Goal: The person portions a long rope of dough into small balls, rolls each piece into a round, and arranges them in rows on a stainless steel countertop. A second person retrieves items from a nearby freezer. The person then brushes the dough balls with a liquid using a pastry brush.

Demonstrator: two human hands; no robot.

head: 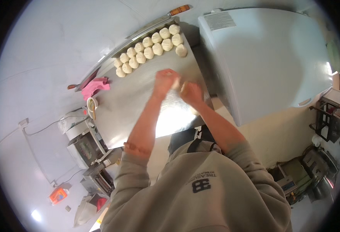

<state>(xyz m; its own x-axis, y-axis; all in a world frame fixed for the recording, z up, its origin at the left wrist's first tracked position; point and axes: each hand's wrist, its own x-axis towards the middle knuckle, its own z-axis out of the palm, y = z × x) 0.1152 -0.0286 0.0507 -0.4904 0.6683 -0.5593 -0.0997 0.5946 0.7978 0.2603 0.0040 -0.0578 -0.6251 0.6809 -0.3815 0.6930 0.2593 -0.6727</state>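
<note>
Over the metal worktop [123, 107], my left hand [166, 79] is curled around a small pale dough piece [175, 84], blurred by motion. Close to its right, my right hand [192, 92] is also curled, with a pale bit of dough showing at its thumb side. Fingers hide most of what both hands hold. Another lump of dough [194, 111] is partly covered by my right forearm. Beyond the hands, several round dough balls [148, 52] lie in two slanting rows along the back edge, with one dough ball [181, 50] at the right end in front of them.
A long knife with a wooden handle [179, 10] lies along the worktop's back ledge. At the left are a pink cloth [94, 87] and a white cup [92, 103] with a utensil in it. A large white chest freezer [268, 63] stands to the right.
</note>
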